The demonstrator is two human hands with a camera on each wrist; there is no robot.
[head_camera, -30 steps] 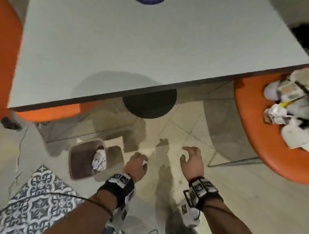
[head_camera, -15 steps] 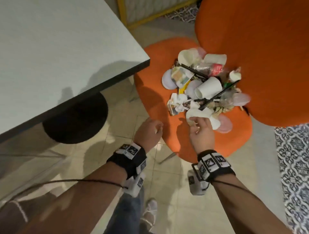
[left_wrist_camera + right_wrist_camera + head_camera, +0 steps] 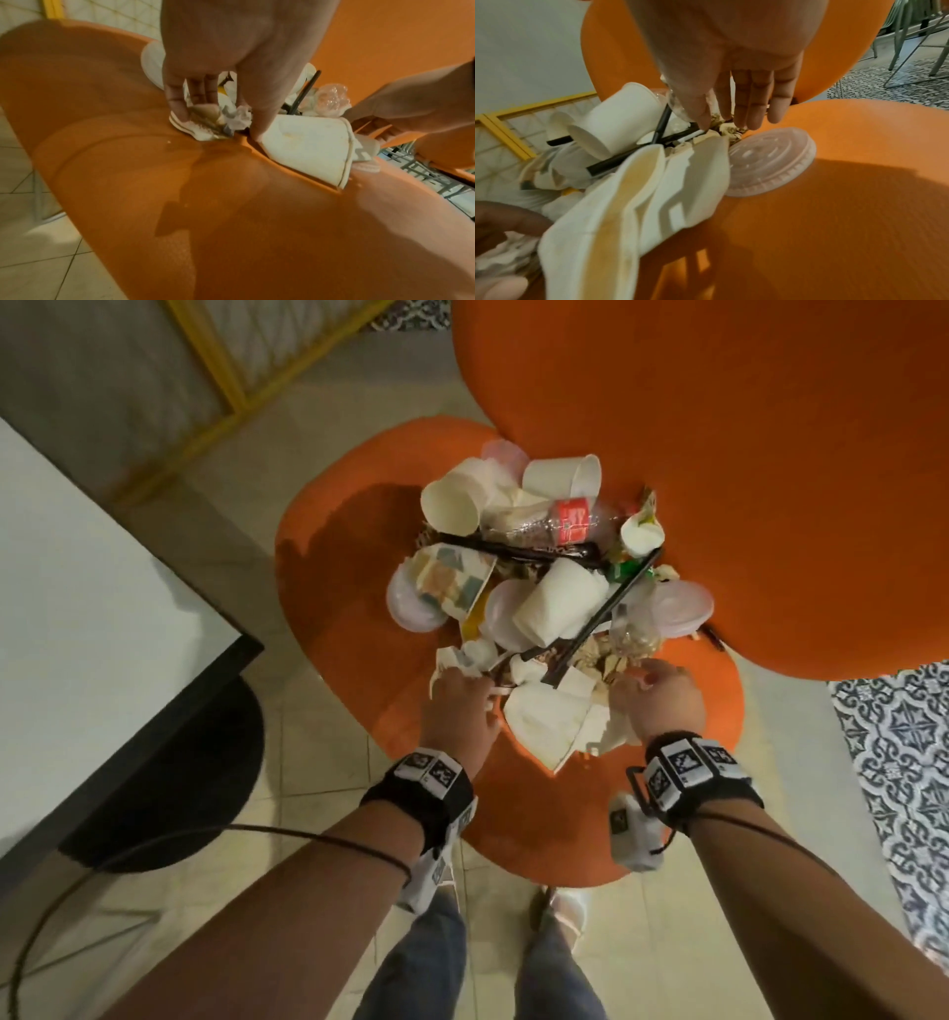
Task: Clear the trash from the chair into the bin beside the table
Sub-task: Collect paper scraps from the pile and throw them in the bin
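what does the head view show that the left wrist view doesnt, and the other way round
Only the head view shows the table corner, the red-labelled bottle, the upright-lying paper cups and both wrist bands.

Only the left wrist view shows the left hand's fingers from below, pressing into crumpled paper at the pile's near edge.

Both show the orange chair, the flattened white cup, the left hand and the right hand.

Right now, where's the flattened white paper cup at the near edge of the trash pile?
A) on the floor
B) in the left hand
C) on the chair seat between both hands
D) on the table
C: the flattened white paper cup lies on the orange chair seat, with the left hand on one side and the right hand on the other.
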